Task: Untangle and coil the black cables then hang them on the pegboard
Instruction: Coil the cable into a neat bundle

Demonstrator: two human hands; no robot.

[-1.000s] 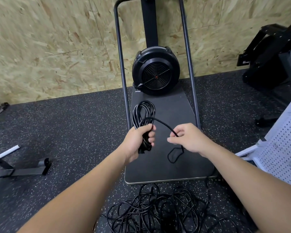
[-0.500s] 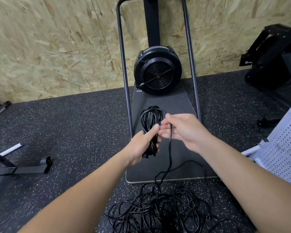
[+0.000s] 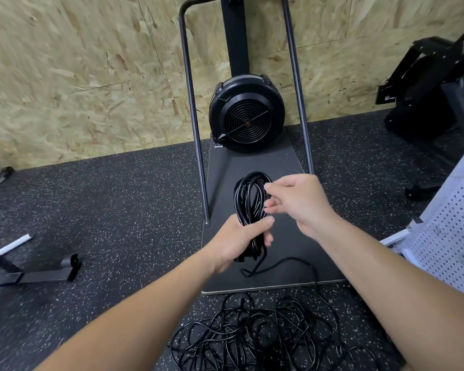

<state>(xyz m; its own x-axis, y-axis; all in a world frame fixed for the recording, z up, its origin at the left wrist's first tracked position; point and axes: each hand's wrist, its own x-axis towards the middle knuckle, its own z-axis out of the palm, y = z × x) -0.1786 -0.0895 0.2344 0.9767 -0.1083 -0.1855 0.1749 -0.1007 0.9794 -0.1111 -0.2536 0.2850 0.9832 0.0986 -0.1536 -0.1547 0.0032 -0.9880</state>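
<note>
Speckled black rubber floor [image 3: 118, 210], tangled black cable pile [image 3: 265, 338] at near edge. Left hand [image 3: 236, 242] fisted round coiled black cable [image 3: 251, 199]; right hand [image 3: 300, 202] loosely spread, fingertips touching its loops.

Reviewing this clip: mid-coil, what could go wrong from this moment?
The coil is pinched only at its lower end by the left hand, so loops may splay or slip out. The right hand seems open beside the loops. The trailing cable runs into the tangled pile and could snag.

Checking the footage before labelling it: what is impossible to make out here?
Head view:
- Cable pile: bottom edge crops it; cable count unclear.
- Pegboard: right edge crops it; hooks unseen.
- Coil: left hand covers its lower part.
- Right hand: fingertips blurred; grip unclear.
</note>
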